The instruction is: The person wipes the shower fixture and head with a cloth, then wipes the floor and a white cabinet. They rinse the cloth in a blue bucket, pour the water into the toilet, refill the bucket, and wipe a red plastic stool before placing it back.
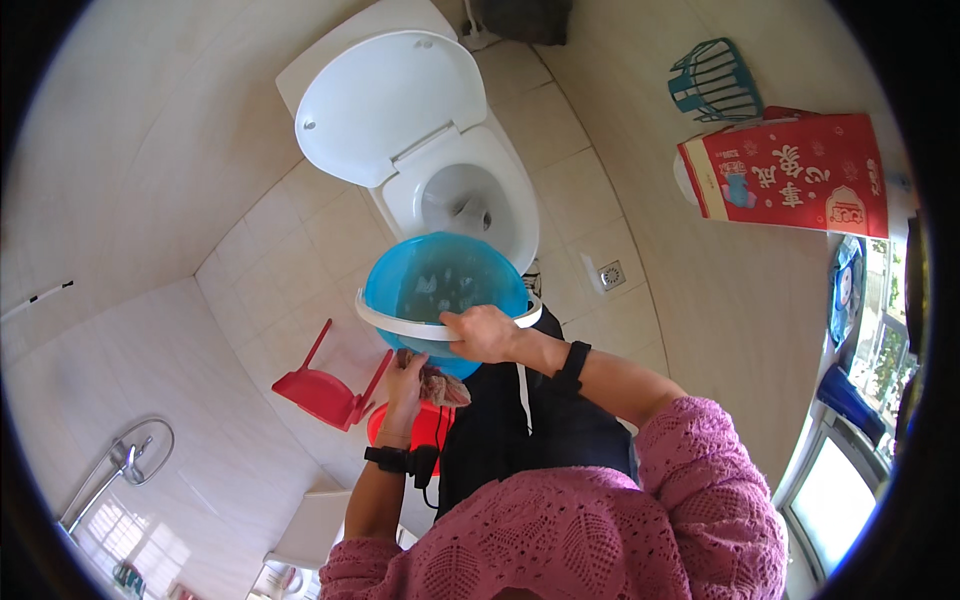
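A blue plastic bucket (390, 277) with murky water in it is held at the near side of a white toilet bowl (517, 202). My right hand (484, 334) grips the bucket's white handle (405, 327). Bunched in my left hand (405, 382) is a brownish patterned cloth (446, 388), pressed near the bucket's lower side. Raised against the tank is the toilet lid (390, 105). The bucket hides the front of the toilet rim.
A red dustpan (319, 394) stands on the tiled floor to the left. Behind my left forearm is a red basin (431, 427). A floor drain (611, 275) lies right of the toilet. A red printed bag (787, 176) and a green wire-like basket (716, 81) hang on the right wall.
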### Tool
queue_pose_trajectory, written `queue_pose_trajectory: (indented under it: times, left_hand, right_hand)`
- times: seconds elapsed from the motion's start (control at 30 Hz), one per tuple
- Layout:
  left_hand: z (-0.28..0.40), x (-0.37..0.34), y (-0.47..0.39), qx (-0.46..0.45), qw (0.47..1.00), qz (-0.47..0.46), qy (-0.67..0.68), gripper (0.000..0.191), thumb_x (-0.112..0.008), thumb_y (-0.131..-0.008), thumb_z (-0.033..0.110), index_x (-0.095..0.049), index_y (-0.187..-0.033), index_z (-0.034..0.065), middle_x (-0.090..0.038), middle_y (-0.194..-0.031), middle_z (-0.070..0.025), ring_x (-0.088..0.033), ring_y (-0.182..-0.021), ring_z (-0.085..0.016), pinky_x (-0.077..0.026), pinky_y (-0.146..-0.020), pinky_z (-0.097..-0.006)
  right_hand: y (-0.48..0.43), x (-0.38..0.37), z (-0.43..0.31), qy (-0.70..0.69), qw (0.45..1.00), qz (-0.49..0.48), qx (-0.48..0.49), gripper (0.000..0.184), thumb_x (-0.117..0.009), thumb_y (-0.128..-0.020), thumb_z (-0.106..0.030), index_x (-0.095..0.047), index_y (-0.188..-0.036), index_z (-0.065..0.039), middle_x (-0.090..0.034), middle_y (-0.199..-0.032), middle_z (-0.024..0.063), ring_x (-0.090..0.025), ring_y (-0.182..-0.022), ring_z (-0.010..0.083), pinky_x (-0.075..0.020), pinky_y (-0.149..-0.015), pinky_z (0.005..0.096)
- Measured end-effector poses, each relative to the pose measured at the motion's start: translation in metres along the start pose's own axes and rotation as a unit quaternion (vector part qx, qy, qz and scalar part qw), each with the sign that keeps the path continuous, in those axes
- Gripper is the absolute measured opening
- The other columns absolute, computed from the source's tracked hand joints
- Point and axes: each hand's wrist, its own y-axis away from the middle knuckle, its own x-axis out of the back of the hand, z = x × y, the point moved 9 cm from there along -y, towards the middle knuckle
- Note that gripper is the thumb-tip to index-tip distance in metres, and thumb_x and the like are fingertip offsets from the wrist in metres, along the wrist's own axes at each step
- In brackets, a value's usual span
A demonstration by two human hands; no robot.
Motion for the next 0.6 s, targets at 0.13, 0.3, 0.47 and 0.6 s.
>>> queue_pose_trajectory:
  times: [0.13,0.3,0.47,0.6]
  left_hand:
    - [0.003,-0.006,-0.006,0.014,1.000,0.005,0.001,0.022,-0.061,-0.083,0.006,-0.054,-0.102,-0.0022,-0.062,-0.089,-0.0092,-0.063,-0.070,-0.020,-0.052,-0.065,-0.0314]
    - [0.017,-0.021,-0.012,-0.010,1.000,-0.016,0.009,0.022,-0.061,-0.083,0.008,-0.056,-0.101,-0.0023,-0.062,-0.083,-0.0095,-0.063,-0.068,-0.021,-0.052,-0.063,-0.0310]
    - [0.027,-0.030,-0.021,-0.008,1.000,-0.004,-0.001,0.024,-0.061,-0.083,0.007,-0.055,-0.104,-0.0026,-0.063,-0.087,-0.0091,-0.064,-0.067,-0.020,-0.052,-0.062,-0.0309]
    - [0.038,-0.043,-0.029,-0.023,0.999,-0.017,0.029,0.021,-0.062,-0.084,0.009,-0.058,-0.101,-0.0033,-0.064,-0.084,-0.0095,-0.064,-0.069,-0.019,-0.052,-0.064,-0.0300]
  right_hand:
    - [-0.002,-0.001,0.006,-0.005,1.000,-0.024,-0.016,0.031,-0.057,-0.077,-0.019,-0.053,-0.104,-0.003,-0.064,-0.078,0.0225,-0.063,-0.077,0.0400,-0.0499,-0.071,0.0489]
    - [-0.005,0.007,0.010,-0.005,1.000,0.010,-0.010,0.031,-0.060,-0.074,-0.018,-0.052,-0.100,-0.004,-0.061,-0.071,0.0219,-0.061,-0.071,0.0407,-0.0490,-0.064,0.0496]
    - [-0.008,0.013,0.013,-0.009,1.000,0.011,-0.015,0.031,-0.059,-0.075,-0.017,-0.054,-0.102,-0.004,-0.063,-0.075,0.0220,-0.062,-0.074,0.0399,-0.0494,-0.068,0.0490]
    - [-0.013,0.017,0.018,0.001,1.000,0.007,-0.022,0.031,-0.058,-0.075,-0.017,-0.054,-0.103,-0.003,-0.063,-0.076,0.0218,-0.062,-0.076,0.0398,-0.0491,-0.070,0.0490]
